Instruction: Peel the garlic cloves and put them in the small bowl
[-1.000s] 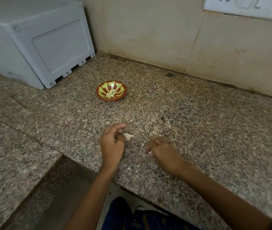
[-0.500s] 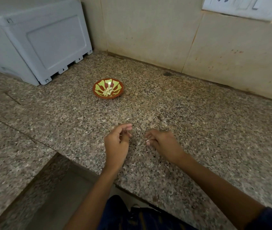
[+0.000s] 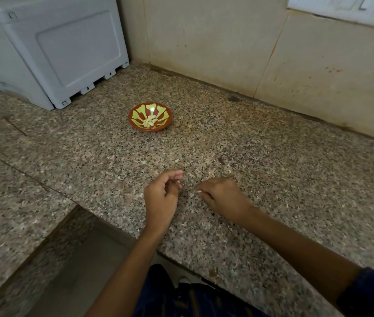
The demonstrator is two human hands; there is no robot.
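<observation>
Small bowl (image 3: 150,117) well beyond the fingertips, several peeled cloves (image 3: 150,121) already in it. Left hand (image 3: 162,197) fingers curled, maybe pinching a clove, too small to tell. Right hand (image 3: 221,197) curled, contents unclear. No loose garlic visible; apparently near the end.

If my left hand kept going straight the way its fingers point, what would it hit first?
Probably nothing nearby: the left hand points up and slightly right over bare speckled granite counter, passing right of the red-and-yellow small bowl.
</observation>
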